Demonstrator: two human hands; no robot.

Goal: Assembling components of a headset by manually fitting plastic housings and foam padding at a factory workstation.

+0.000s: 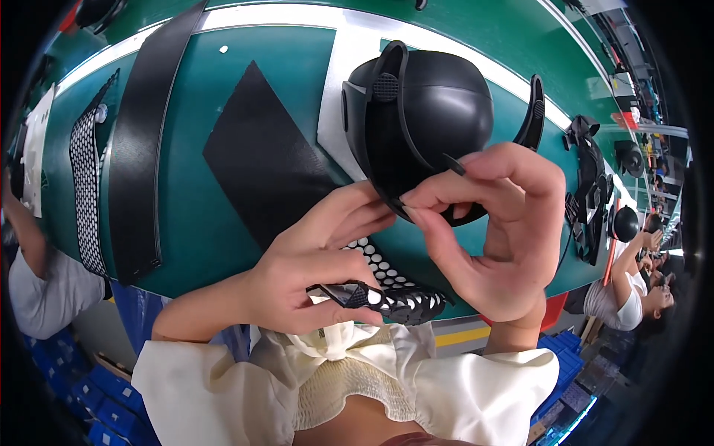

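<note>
A glossy black helmet-like shell [450,97] with a raised looped band lies tilted in front of me. My right hand [506,230] is closed in a pinch, thumb and index fingertips at the shell's lower rim. What sits between those fingertips is too small to make out. A small dark pointed piece [454,164] shows at its upper fingers. My left hand [320,260] is closed on a black strip with white dots [405,301], which hangs near the table's front edge. Its upper fingers reach the shell's rim beside the right fingertips.
On the green table [197,97] lie a black diamond-shaped sheet [260,141], a long black panel [141,149] and another dotted strip [85,178]. Black strap parts [590,186] rest at the right. Other people sit at both sides; blue bins [111,401] stand below.
</note>
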